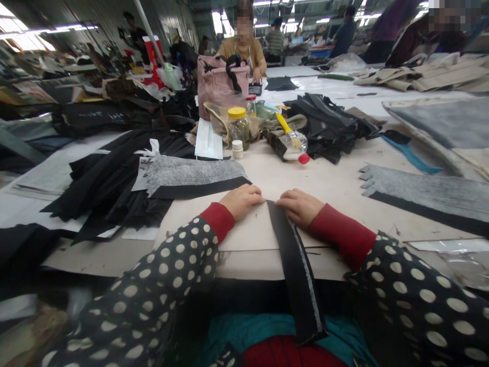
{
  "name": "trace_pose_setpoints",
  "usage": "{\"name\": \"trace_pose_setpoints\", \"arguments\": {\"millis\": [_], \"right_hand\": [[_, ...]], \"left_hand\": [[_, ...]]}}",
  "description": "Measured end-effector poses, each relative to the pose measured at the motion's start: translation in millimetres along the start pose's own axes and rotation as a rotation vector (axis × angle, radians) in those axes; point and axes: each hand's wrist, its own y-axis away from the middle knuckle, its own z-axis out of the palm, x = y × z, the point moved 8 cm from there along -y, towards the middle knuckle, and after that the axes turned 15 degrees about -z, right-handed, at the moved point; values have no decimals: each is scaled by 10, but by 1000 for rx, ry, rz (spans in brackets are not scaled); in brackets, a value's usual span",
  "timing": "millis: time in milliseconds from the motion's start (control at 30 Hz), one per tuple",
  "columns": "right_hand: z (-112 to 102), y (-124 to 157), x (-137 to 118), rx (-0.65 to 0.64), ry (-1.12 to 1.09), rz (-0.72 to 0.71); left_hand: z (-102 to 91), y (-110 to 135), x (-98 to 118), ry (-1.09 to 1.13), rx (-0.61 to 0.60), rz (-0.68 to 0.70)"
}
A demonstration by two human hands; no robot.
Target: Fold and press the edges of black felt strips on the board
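A long black fabric strip point(292, 255) with a pale grey line along one side lies between my hands and hangs over the table's front edge towards my lap. My left hand point(244, 200) is at its far left corner, fingertips pinched together there. On the opposite corner, my right hand point(300, 206) has its thumb and fingers closed on the strip. To the left lies a stack of grey-faced fabric pieces point(194, 173) with a black border. A similar grey-and-black stack point(424, 196) is at the right.
Black fabric strips point(114, 176) are heaped at the left, more black pieces point(332, 122) beyond. A yellow-lidded jar point(239, 127), a small white bottle point(237, 150), a yellow-handled brush point(286, 127) and a face mask point(208, 140) stand or lie ahead. Across the table a person point(244, 46) works behind a pink bag point(219, 84).
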Motion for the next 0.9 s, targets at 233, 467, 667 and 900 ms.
{"name": "trace_pose_setpoints", "arguments": {"millis": [233, 467, 667, 900], "right_hand": [[6, 24, -9, 91, -18, 23], [-98, 322, 361, 295, -278, 338], [-97, 404, 397, 290, -389, 416], [-39, 307, 313, 229, -350, 350]], "left_hand": [[-144, -68, 263, 278, 179, -129], [107, -74, 400, 189, 41, -210], [100, -74, 421, 150, 30, -147], [105, -78, 439, 128, 40, -125]]}}
